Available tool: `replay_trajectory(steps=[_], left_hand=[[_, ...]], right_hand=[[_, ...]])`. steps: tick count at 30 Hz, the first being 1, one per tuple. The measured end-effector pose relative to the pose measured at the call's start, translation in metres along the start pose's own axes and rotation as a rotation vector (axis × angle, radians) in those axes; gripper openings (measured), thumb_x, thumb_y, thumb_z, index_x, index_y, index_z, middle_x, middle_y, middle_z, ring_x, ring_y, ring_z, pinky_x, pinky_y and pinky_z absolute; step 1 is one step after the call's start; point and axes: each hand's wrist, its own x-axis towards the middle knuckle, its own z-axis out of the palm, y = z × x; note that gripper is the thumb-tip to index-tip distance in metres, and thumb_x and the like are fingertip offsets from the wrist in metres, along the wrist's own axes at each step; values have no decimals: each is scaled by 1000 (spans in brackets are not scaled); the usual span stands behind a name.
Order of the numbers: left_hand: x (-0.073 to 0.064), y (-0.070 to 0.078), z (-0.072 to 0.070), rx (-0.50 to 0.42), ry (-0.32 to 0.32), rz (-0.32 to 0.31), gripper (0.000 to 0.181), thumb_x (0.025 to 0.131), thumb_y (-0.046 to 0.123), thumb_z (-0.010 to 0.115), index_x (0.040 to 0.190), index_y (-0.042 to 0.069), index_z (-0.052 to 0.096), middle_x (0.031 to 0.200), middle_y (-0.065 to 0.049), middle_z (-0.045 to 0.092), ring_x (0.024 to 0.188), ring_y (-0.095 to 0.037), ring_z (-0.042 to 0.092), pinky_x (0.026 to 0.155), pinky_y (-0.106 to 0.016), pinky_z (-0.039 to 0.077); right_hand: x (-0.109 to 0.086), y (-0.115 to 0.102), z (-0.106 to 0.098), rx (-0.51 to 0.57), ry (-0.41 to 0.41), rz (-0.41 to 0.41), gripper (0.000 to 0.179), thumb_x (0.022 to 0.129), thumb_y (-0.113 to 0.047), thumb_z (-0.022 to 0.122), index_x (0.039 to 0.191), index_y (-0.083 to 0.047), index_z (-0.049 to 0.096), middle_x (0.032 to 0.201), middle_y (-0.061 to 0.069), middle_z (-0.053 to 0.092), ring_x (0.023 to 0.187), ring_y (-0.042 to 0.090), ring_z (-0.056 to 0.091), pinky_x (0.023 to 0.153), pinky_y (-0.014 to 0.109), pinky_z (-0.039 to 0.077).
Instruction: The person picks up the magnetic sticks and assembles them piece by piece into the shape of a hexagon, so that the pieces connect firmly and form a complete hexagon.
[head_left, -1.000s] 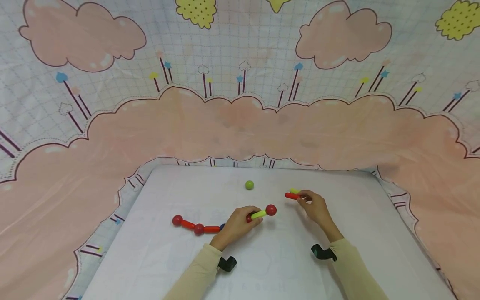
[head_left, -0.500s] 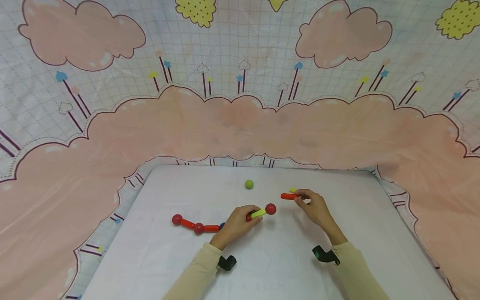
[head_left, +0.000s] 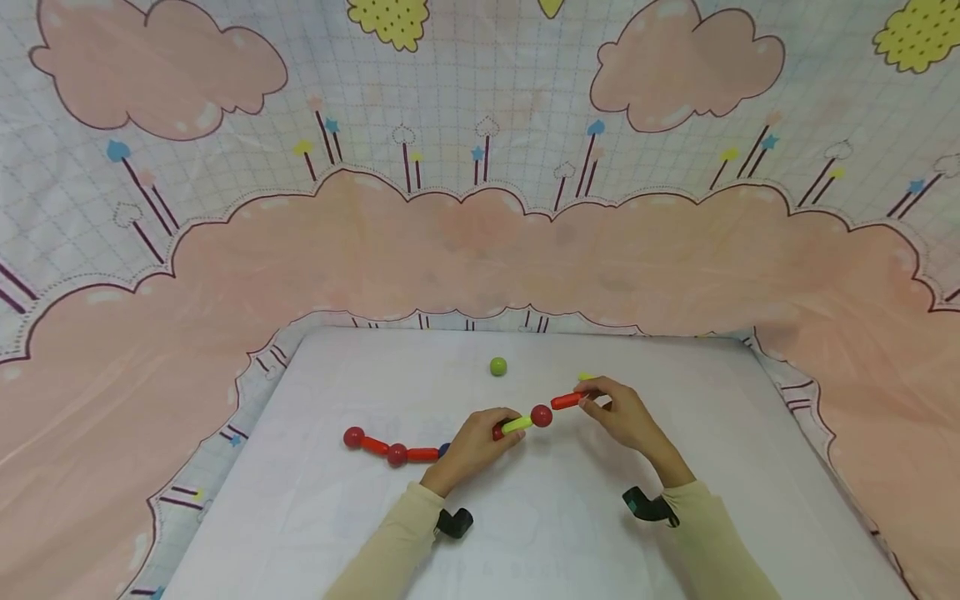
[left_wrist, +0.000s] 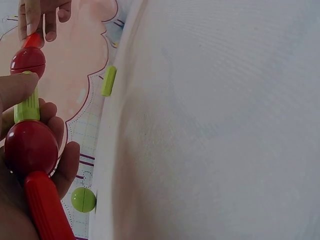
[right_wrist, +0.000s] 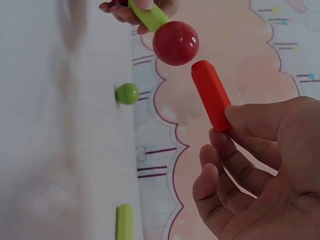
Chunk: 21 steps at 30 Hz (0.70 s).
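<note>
White table [head_left: 562, 533] below your fingers [right_wrist: 204, 185], cloud cloth [head_left: 480, 250] beyond. Your right hand [head_left: 628, 411] pinches a red stick [head_left: 566, 401]; your left hand [head_left: 478, 438], a green stick [head_left: 517, 425].

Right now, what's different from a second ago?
The right hand has moved the red stick leftward, so its tip is now just short of the red ball. Nothing was newly gripped or let go. The left hand still holds the chain, and the green ball and loose green stick lie where they were.
</note>
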Motion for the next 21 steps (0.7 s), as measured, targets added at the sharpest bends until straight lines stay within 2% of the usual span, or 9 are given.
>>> replay_trajectory(steps=[5, 10, 15, 21], left_hand=[[1, -2, 0, 6, 3, 4, 29, 94, 34, 66, 119, 18, 67, 103, 6, 67, 88, -9, 54, 80, -22, 48], [5, -3, -1, 20, 13, 7, 29, 94, 32, 66, 119, 17, 67, 105, 6, 67, 89, -10, 54, 81, -23, 49], [12, -6, 0, 44, 24, 0, 27, 93, 31, 67, 116, 17, 68, 99, 6, 66, 87, -10, 54, 80, -24, 48], [19, -13, 4, 89, 37, -29, 26, 92, 28, 69, 116, 17, 69, 97, 6, 67, 83, -9, 53, 76, -23, 46]], right_hand=[[2, -2, 1, 7, -18, -9, 20, 93, -11, 66, 113, -7, 67, 106, 9, 69, 98, 23, 61, 78, 32, 51], [7, 1, 6, 52, -63, -10, 28, 92, -11, 68, 119, -6, 65, 115, 13, 68, 102, 28, 65, 82, 37, 55], [14, 10, 16, 106, -113, 30, 30, 92, -13, 69, 121, -7, 66, 117, 13, 66, 99, 26, 65, 76, 29, 55], [21, 22, 28, 160, -100, 62, 30, 92, -12, 67, 121, -3, 65, 115, 14, 66, 99, 27, 64, 72, 26, 52]])
